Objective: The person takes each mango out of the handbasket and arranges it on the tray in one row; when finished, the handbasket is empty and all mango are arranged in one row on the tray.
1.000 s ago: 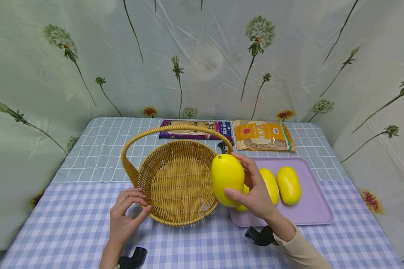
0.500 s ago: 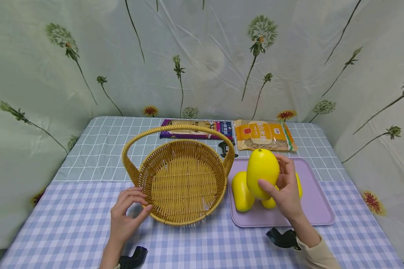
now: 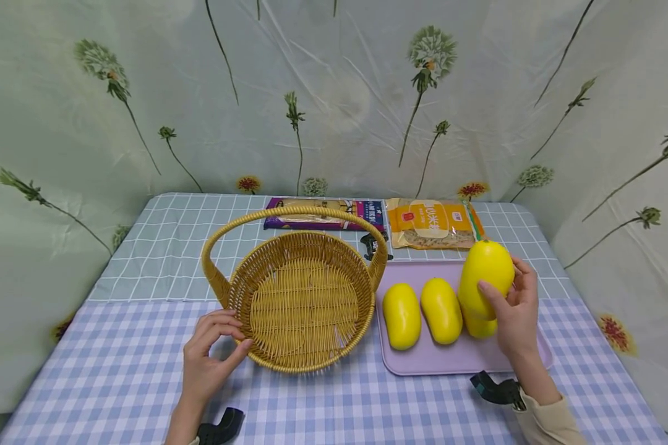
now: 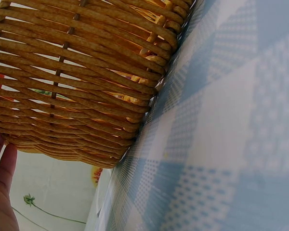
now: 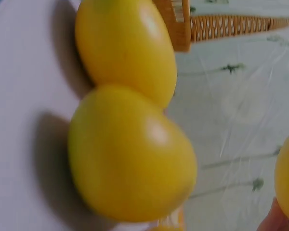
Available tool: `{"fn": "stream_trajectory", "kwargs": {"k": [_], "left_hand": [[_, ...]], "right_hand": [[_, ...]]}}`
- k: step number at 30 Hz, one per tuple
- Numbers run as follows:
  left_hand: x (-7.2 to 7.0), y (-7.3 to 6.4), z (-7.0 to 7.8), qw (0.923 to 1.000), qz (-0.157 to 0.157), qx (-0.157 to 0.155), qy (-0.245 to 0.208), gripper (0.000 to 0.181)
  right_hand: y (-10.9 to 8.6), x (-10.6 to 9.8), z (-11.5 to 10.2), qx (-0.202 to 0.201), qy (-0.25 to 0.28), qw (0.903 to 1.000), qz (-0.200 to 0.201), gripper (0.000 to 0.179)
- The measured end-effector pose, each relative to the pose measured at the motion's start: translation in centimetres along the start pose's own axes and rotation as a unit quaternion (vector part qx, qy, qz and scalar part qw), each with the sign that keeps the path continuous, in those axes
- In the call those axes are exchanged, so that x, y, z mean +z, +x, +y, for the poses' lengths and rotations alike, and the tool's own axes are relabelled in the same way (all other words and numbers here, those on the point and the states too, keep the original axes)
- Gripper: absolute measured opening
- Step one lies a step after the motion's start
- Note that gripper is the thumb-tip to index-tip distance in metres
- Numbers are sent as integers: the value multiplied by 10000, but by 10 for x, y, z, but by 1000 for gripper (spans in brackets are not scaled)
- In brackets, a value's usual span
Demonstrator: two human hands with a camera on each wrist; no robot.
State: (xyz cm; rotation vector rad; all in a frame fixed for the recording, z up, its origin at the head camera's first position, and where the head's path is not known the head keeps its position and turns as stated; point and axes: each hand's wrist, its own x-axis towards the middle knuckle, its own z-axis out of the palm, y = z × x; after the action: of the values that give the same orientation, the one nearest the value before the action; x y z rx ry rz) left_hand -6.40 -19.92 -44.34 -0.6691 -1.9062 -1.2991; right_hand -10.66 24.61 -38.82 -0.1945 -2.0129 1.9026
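Observation:
My right hand (image 3: 519, 312) holds a yellow mango (image 3: 485, 272) over the right part of the lilac tray (image 3: 526, 352), thumb on its near side and fingers behind. Below it, a second mango (image 3: 480, 326) is partly hidden. Two more lie side by side on the tray, a left mango (image 3: 402, 316) and a middle mango (image 3: 442, 311). My left hand (image 3: 208, 352) pinches the left near rim of a round wicker basket (image 3: 303, 309) with a tall arched handle. In the left wrist view, thumb and fingers (image 4: 5, 168) meet at the rim of the basket wall (image 4: 72, 86).
Behind the basket lies a purple noodle packet (image 3: 323, 213), with an orange bag of grain (image 3: 436, 224) to its right. A small black object (image 3: 372, 246) sits by the basket handle. Blue checked cloth (image 3: 312, 408) covers the near table, and a flowered curtain (image 3: 345, 123) hangs behind.
My right hand has carried the mango rightward, from beside the basket's right rim across the tray to its right part. The left hand and basket stay in place.

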Motion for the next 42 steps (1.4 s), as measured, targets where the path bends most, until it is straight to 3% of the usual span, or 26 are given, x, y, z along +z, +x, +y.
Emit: {"fn": "stream_trajectory", "kwargs": {"k": [6,14,24,31,36,42], "left_hand": [[0,0,0,10000,11,5,-11,20],[0,3,4,10000,21,63,-10,23],[0,-1,0,10000,7,28,-26,20],[-1,-5,-7,10000,16,11,-14,19],[0,-3,-4,10000,22,-17,-11,18],[0,0,1,10000,26,-7,-43,18]], "right_hand": [[9,-18,13,230,-280,9984,435,57],[16,-36,24,322,245,9940,1020,51],[24,-56,40,870,205,9854,1449,50],[23,-67,50,1198,-416,9812,1455,50],[24,-71,56,1252,-1011,9767,1417,49],[25,-75,61,1332,-1859,9639,1361,54]]}}
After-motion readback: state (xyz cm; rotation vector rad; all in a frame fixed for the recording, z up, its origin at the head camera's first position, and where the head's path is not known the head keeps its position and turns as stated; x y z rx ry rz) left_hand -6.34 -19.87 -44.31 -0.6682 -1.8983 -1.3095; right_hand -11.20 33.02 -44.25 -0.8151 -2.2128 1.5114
